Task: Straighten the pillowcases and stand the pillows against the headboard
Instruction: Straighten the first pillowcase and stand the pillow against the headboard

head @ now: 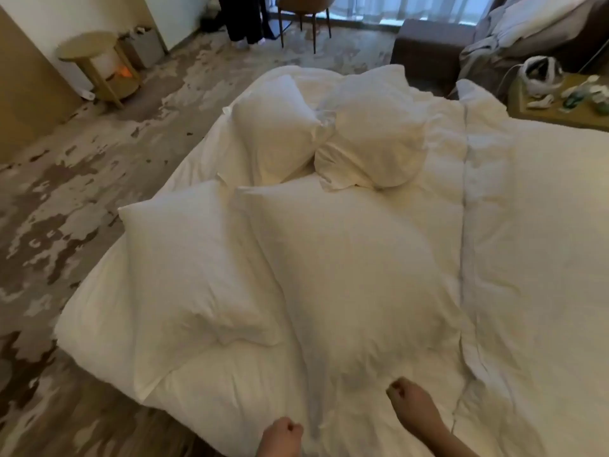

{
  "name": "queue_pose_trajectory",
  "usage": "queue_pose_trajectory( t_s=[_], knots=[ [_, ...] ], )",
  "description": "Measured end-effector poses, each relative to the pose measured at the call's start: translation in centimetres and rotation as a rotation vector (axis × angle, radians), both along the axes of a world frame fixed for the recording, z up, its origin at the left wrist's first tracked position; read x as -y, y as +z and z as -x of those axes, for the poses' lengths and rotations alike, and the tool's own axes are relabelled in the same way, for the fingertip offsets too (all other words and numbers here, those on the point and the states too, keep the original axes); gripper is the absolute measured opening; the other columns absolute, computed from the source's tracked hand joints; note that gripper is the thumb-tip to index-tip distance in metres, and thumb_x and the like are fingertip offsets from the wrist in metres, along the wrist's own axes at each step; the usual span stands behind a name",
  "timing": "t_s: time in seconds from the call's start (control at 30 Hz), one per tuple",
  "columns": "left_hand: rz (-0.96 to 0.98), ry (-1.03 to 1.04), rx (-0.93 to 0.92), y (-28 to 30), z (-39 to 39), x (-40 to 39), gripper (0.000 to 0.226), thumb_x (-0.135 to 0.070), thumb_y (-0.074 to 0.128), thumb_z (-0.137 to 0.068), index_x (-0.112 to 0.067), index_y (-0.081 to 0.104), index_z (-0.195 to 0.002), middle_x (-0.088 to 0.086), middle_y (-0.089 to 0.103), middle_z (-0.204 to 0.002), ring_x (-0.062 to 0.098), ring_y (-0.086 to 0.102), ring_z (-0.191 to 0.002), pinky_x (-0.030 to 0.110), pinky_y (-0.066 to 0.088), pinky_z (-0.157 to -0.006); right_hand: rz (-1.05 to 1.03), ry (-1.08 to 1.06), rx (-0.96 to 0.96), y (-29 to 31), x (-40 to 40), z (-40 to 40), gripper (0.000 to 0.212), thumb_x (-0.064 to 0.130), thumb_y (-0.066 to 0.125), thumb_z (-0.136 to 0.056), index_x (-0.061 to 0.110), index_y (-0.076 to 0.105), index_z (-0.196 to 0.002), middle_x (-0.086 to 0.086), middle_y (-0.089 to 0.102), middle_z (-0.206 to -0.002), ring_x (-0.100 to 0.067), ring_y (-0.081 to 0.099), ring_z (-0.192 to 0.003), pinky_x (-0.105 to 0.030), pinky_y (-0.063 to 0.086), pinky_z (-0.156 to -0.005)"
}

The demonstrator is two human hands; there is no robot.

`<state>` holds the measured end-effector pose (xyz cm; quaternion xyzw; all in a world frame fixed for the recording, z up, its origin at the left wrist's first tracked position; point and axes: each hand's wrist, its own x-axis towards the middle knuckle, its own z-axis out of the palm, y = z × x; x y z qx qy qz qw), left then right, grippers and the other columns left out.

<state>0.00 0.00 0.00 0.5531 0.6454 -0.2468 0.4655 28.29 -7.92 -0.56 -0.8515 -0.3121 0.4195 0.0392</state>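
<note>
Four white pillows lay flat on the bed [543, 258]. The largest pillow [356, 275] lay nearest the person, with a second pillow [197, 268] overlapped at its left and two smaller pillows [280, 133] [372, 136] side by side beyond. Both hands were curled into fists at its near end: the left hand [283, 432] pinched the pillowcase edge [316, 420], while the right hand [412, 399] gripped the fabric at the near corner. A round side table [95, 61] stood on the patterned floor.

4 white pillows lie flat on the bed: 2 large near [349, 275] [194, 272], 2 smaller beyond [273, 133] [372, 133].
</note>
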Motion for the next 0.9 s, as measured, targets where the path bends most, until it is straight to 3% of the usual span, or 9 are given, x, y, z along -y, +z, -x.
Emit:
queue_pose_trajectory(
  t_s=[0.17,0.3,0.4,0.47,0.63,0.9],
  knots=[
    [-0.081,0.132,0.129,0.3,-6.6,-6.7,0.027,-0.033,0.049,-0.098,-0.016,0.070,-0.101,0.007,0.074,-0.111,0.024,0.067,-0.102,0.026,0.041,-0.073,-0.213,0.026,0.125,2.2,-9.8,-3.6,0.038,0.036,0.058,-0.101,0.019,0.058,-0.135,-0.008,0.061,-0.127,-0.027,0.063,-0.115,-0.037,0.051,-0.091],
    [-0.115,0.245,0.204,0.4,-10.0,-13.4,0.026,-0.028,0.050,-0.097,-0.011,0.069,-0.095,0.011,0.072,-0.102,0.024,0.062,-0.089,0.028,0.041,-0.070,-0.262,0.046,0.167,3.2,-16.4,-4.7,0.049,0.035,0.059,-0.100,0.019,0.051,-0.146,-0.010,0.052,-0.141,-0.031,0.056,-0.126,-0.042,0.051,-0.096],
    [-0.135,0.339,0.238,0.0,-11.9,-18.8,0.031,-0.030,0.051,-0.097,-0.009,0.071,-0.105,0.011,0.073,-0.107,0.028,0.067,-0.098,0.029,0.045,-0.073,-0.262,0.058,0.189,3.0,-20.8,-5.3,0.063,0.044,0.061,-0.099,0.021,0.042,-0.154,-0.011,0.041,-0.155,-0.033,0.045,-0.138,-0.045,0.048,-0.104],
    [-0.157,0.421,0.256,-0.6,-12.6,-22.1,0.034,-0.037,0.054,-0.097,-0.011,0.069,-0.113,0.011,0.072,-0.115,0.029,0.067,-0.108,0.031,0.048,-0.082,-0.234,0.080,0.197,2.3,-23.4,-5.4,0.080,0.060,0.061,-0.095,0.025,0.031,-0.160,-0.010,0.029,-0.164,-0.034,0.034,-0.147,-0.049,0.043,-0.111],
    [-0.168,0.560,0.281,-4.5,-13.1,-29.5,0.073,-0.061,0.062,-0.090,-0.006,0.054,-0.138,0.014,0.061,-0.140,0.032,0.057,-0.130,0.036,0.045,-0.103,-0.119,0.114,0.179,-0.7,-28.2,-4.9,0.120,0.098,0.045,-0.072,0.033,0.004,-0.164,-0.012,0.009,-0.172,-0.041,0.013,-0.156,-0.054,0.028,-0.121],
    [-0.098,0.692,0.316,-10.8,-14.2,-32.0,0.101,-0.076,0.073,-0.069,-0.012,0.046,-0.142,0.013,0.058,-0.144,0.034,0.057,-0.131,0.045,0.049,-0.107,-0.064,0.133,0.242,-6.0,-29.2,-5.7,0.121,0.096,0.047,-0.072,0.036,-0.003,-0.164,-0.015,0.005,-0.172,-0.045,0.013,-0.154,-0.055,0.029,-0.120]
  ],
)
